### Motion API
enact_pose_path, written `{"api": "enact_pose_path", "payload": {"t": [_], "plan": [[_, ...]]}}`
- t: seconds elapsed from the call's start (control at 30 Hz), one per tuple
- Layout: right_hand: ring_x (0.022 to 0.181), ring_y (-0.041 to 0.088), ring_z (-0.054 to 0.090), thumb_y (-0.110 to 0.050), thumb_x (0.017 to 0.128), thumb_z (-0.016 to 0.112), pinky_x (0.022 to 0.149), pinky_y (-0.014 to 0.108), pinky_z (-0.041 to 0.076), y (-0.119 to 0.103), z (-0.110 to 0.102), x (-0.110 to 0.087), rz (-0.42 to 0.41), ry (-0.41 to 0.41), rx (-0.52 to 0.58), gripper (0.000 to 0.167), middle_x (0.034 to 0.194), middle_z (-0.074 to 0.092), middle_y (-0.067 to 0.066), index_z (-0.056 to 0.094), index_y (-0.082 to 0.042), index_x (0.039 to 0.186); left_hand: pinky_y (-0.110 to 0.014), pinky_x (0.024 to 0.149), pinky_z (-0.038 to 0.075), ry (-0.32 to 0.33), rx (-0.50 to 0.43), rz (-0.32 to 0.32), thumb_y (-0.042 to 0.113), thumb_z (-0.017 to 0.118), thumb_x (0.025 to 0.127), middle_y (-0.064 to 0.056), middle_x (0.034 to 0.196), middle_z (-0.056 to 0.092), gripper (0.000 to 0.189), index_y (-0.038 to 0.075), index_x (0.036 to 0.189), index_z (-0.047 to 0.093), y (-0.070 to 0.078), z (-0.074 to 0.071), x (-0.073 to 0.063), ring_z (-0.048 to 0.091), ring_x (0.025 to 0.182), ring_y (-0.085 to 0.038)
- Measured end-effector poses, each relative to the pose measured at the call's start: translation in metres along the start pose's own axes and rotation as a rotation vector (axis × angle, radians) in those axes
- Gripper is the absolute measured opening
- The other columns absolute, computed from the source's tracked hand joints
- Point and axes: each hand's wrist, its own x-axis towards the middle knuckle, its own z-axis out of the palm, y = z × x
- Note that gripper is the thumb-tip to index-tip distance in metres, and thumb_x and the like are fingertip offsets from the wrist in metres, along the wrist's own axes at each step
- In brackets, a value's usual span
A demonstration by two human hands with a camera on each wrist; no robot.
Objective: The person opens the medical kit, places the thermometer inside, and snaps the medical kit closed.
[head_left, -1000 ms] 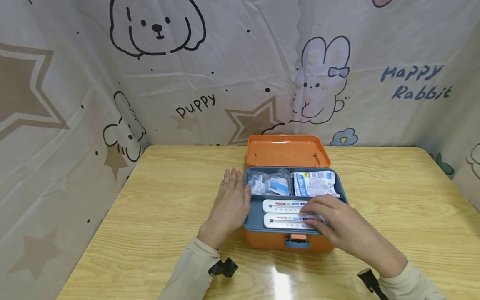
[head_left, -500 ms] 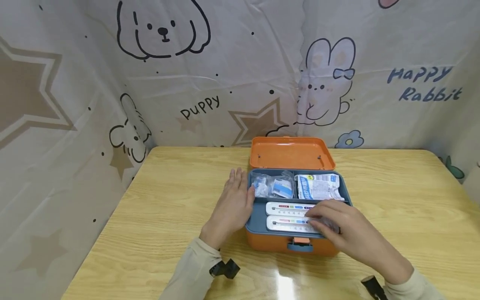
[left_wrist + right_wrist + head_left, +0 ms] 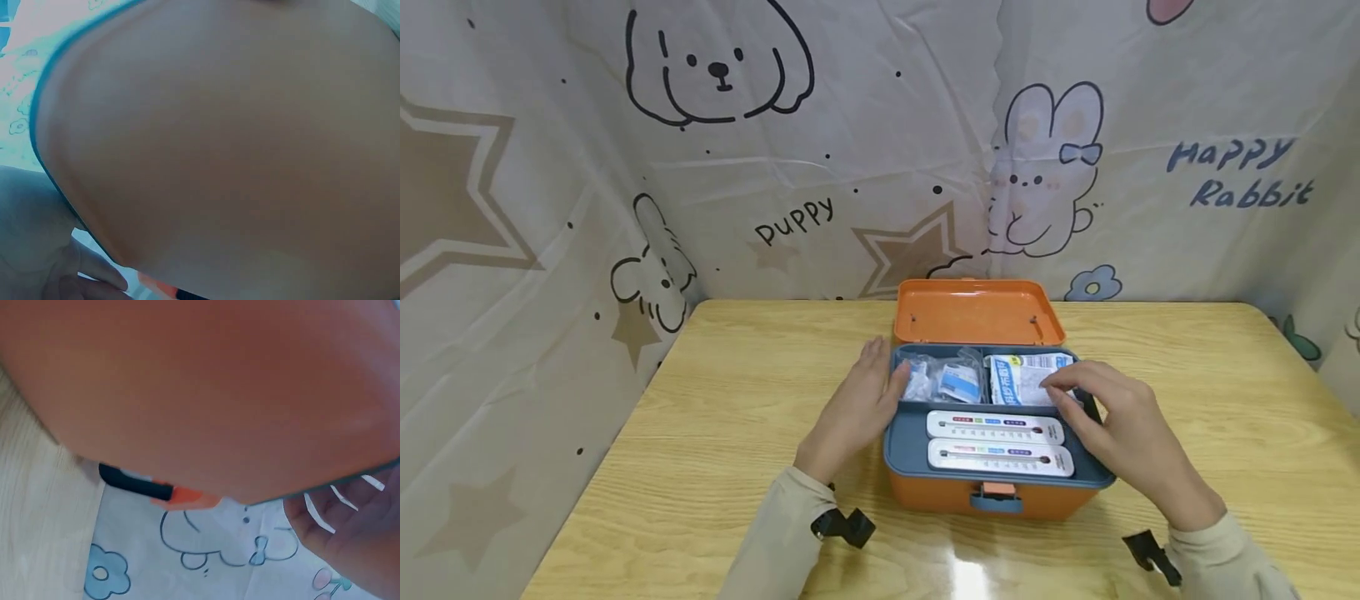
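An orange first-aid box (image 3: 917, 496) stands on the table, its orange lid (image 3: 979, 310) swung back. My left hand (image 3: 853, 412) rests along the box's left rim, fingers straight. Over the right rim is my right hand (image 3: 1131, 429), fingers loosely bent, fingertips right at the white-and-blue gauze packet (image 3: 1022, 379) in the back right compartment. Clear plastic bags (image 3: 958, 383) with small white and blue items fill the back left one. In the front part lie two white thermometers, an upper one (image 3: 996, 427) and a lower one (image 3: 1000, 457). Both wrist views mostly show the box's orange sides.
A blue-grey latch (image 3: 997, 502) is on the box's front. Wooden tabletop (image 3: 737, 375) extends to both sides of the box. Behind the table hangs a printed cloth (image 3: 790, 167) with cartoon animals, and it also runs along the left side.
My right hand has moved back and right, off the thermometers to the gauze packet, uncovering both thermometers' right ends. My left hand stays at the left rim.
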Motion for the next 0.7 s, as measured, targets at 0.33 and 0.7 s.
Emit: {"api": "enact_pose_path", "payload": {"t": [0.33, 0.7], "plan": [[0.088, 0.029, 0.062, -0.004, 0.092, 0.062, 0.077, 0.024, 0.049, 0.026, -0.001, 0.008, 0.31, 0.076, -0.037, 0.016, 0.1, 0.067, 0.016, 0.067, 0.002, 0.106, -0.041, 0.117, 0.018, -0.018, -0.111, -0.026, 0.05, 0.027, 0.103, -0.016, 0.158, 0.018, 0.072, -0.003, 0.151, 0.02, 0.004, -0.001, 0.013, 0.016, 0.146, -0.026], [0.12, 0.046, 0.049, -0.044, 0.104, 0.035, 0.095, 0.061, 0.042, 0.05, 0.011, 0.01, 0.674, -0.172, 0.237, 0.063, 0.133, 0.051, 0.031, 0.044, 0.007, 0.14, -0.056, 0.108, 0.032, 0.018, -0.313, -0.03, 0.047, 0.035, 0.103, -0.016, 0.147, 0.042, 0.065, 0.01, 0.155, 0.021, -0.006, 0.007, 0.032, 0.04, 0.135, -0.033]]}}
